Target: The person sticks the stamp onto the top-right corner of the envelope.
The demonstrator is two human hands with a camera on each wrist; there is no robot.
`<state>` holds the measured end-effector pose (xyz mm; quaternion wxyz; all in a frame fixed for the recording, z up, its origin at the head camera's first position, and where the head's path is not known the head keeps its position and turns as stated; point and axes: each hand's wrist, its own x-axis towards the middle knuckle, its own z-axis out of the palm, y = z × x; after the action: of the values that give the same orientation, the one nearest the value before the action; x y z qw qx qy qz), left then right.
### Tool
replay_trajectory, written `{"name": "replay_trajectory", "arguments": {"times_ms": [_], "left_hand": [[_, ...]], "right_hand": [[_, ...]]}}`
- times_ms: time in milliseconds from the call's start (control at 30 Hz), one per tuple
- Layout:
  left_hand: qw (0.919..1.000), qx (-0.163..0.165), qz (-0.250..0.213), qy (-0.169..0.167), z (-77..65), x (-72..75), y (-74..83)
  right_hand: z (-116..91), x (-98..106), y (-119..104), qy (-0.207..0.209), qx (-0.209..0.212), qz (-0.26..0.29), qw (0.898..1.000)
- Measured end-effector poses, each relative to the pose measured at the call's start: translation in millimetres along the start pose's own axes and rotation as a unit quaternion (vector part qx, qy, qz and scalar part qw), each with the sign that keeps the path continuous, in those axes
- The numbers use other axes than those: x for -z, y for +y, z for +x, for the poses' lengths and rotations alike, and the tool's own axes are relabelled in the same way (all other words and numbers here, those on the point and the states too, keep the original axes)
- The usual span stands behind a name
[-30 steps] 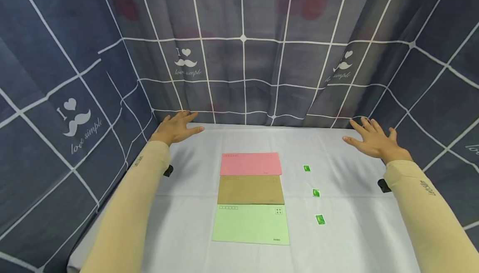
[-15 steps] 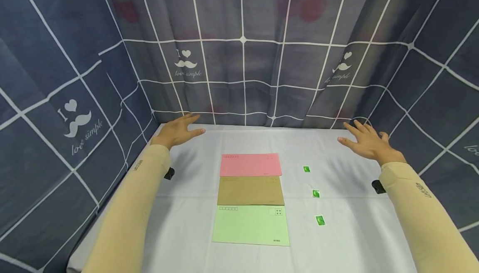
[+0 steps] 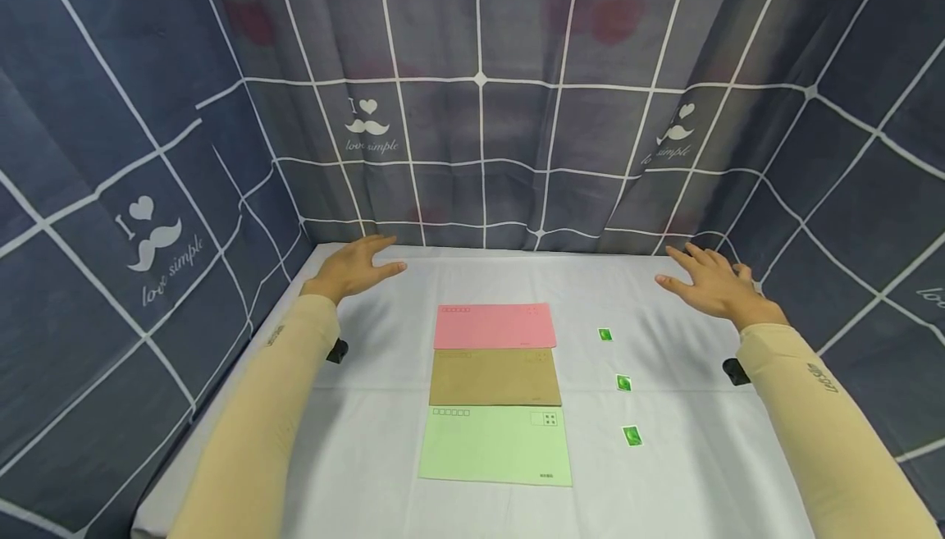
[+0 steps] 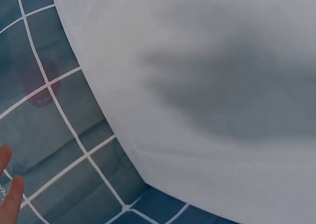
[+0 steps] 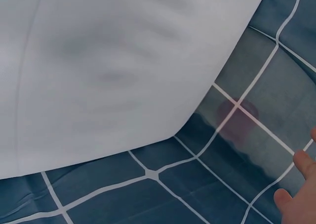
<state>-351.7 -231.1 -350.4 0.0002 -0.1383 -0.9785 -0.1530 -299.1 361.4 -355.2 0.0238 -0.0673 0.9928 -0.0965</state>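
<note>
A pink envelope (image 3: 495,326), a brown envelope (image 3: 495,377) and a light green envelope (image 3: 495,445) lie in a column on the white cloth, edges meeting or slightly overlapping. To their right, three small green stamps (image 3: 605,334) are spaced in a rough column. My left hand (image 3: 353,267) hovers over the far left of the table, fingers stretched out and holding nothing. Over the far right, my right hand (image 3: 712,283) is also raised with fingers spread, nothing in it. The wrist views catch only some fingertips (image 4: 15,192) of the left hand and part of the right.
White cloth covers the table (image 3: 509,514). Dark checked curtains (image 3: 443,121) with white lines enclose it at the back and both sides. A small black device (image 3: 337,351) sits under the left wrist, and another black device (image 3: 735,372) under the right.
Both hands have come slightly nearer, the right one also drifting left toward the middle. Envelopes and stamps lie where they were.
</note>
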Motion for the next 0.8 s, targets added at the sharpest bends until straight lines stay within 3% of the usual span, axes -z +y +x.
{"name": "replay_trajectory", "arguments": {"times_ms": [800], "left_hand": [[0.9987,-0.038,-0.032,0.011,-6.2,-16.3,2.3]], "right_hand": [[1,-12,1,0.019,0.007,-0.001,1.000]]}}
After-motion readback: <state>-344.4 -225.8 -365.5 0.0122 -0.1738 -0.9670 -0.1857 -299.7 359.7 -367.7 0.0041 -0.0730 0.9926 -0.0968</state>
